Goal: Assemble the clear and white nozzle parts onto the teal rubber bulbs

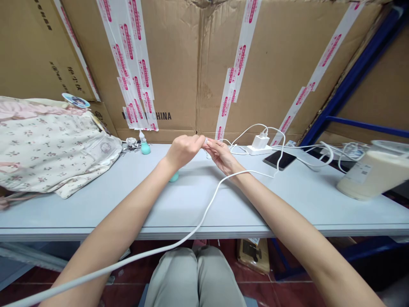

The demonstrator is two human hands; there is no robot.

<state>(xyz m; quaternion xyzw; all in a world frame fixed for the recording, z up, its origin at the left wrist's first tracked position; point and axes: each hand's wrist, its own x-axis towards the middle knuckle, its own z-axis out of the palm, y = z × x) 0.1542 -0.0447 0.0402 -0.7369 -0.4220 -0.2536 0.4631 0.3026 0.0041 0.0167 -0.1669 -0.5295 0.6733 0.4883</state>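
Note:
My left hand (184,150) and my right hand (221,154) meet above the middle of the pale table (128,200). Both are closed in a pinch on the same small white piece, which looks like the end of a white cable (204,212). That cable runs from my hands down over the table's front edge and off past my left arm. A small teal object (174,177) lies on the table under my left wrist, mostly hidden.
A floral fabric bag (47,149) lies at the left. At the back are a teal-based bottle (145,146), a white charger on a power strip (260,143), a dark phone (279,159) and tangled white cables. A cream container (373,172) stands right. Taped cardboard forms the backdrop.

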